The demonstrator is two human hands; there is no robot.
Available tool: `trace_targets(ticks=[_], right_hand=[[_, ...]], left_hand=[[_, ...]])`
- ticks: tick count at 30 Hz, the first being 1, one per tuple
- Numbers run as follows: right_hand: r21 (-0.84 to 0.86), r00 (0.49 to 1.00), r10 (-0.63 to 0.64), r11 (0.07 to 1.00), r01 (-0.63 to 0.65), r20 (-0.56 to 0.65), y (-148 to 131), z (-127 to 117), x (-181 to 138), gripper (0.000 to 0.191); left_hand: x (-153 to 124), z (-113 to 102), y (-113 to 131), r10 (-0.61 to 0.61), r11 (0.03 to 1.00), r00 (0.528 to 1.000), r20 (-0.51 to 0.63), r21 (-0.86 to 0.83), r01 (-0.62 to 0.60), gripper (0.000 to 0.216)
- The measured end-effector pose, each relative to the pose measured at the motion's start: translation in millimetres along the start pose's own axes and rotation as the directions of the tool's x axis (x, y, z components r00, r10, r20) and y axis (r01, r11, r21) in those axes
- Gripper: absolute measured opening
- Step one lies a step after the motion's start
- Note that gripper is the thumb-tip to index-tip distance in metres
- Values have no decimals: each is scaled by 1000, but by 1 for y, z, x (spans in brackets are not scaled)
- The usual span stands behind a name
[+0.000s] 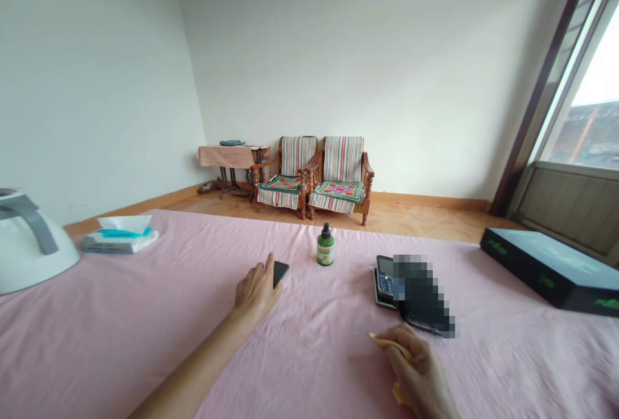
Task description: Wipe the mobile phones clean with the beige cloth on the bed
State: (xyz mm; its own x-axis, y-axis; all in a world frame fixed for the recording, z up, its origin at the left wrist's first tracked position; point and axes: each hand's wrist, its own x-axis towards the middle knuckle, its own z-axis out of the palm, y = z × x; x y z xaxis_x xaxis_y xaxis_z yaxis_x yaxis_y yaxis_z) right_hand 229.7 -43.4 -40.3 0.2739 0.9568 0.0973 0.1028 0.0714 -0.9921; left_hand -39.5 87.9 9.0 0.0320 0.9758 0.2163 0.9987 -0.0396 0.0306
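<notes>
Out over the pink cloth, my left hand (256, 287) has its fingers and thumb around a dark smartphone (280, 273), whose left part is hidden under the hand. My right hand (418, 364), low in the picture, is closed on a thin yellow cloth (387, 340) that sticks out between thumb and fingers. Just beyond it lie a keypad phone (385, 275) and a dark device (420, 293) blurred by blocks, overlapping each other. A green spray bottle (325, 248) with a black top stands upright between the two hands, farther back.
On the left stand a white kettle (33, 258) with a grey handle and a tissue pack (118, 238). A black box (546, 271) lies at the right. Past the pink-covered table (169, 316) are two wooden chairs (336, 174) and a covered side table (227, 156).
</notes>
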Motion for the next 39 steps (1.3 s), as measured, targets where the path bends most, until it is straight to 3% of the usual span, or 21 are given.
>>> trace_targets(ticks=[12, 15, 20, 39], right_hand=[[24, 995, -51, 998, 53, -88, -6, 6, -5, 26], [45, 998, -31, 998, 34, -59, -2, 5, -4, 25], [45, 1000, 1, 999, -1, 21, 1, 1, -1, 22], [-6, 1000, 9, 1000, -9, 0, -5, 1, -2, 27]], left_hand=[[-2, -6, 1, 18, 1000, 1000, 13, 22, -18, 75], [-7, -5, -1, 37, 999, 998, 42, 23, -38, 79], [-11, -3, -4, 76, 996, 995, 64, 32, -78, 73], [-4, -3, -12, 62, 998, 995, 83, -15, -61, 64]])
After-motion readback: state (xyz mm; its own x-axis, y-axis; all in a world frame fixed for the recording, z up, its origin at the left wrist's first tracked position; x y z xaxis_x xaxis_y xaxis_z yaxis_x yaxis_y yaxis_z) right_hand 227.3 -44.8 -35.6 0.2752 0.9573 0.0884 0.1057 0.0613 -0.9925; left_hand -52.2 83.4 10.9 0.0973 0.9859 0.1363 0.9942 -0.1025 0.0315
